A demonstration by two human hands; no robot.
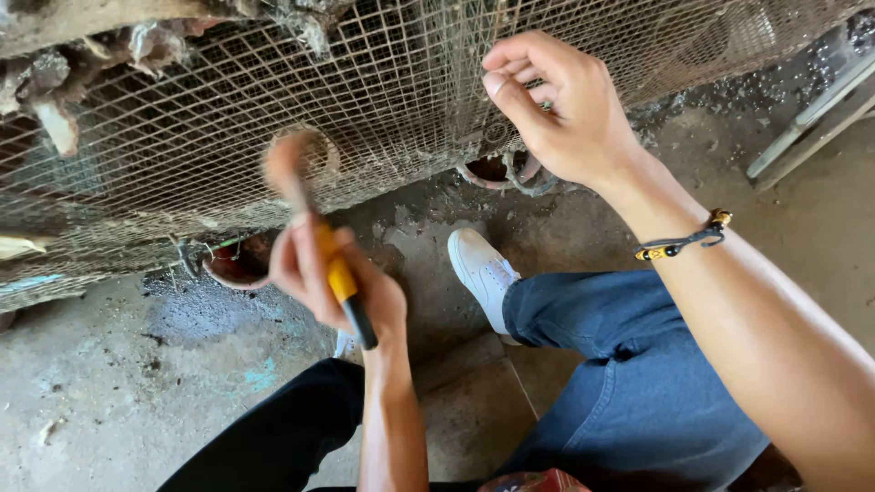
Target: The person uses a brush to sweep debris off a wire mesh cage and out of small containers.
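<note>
Denim-clad knees, two bare hands, wire cage front.

Near: blue-jeaned leg [629, 364] and white shoe [483, 273] on concrete floor [109, 392]. Left hand [333, 278] clenched on a yellow-and-black handled tool [342, 282], head blurred against the mesh. Right hand [556, 105], beaded bracelet [684, 241] at wrist, fingers curled, pinching the wire mesh [210, 118]. Far: mesh rusty, debris-caked; work on it looks unfinished.

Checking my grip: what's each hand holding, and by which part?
Left hand grips the hammer by its yellow-and-black handle; the right hand pinches the wire mesh.
</note>
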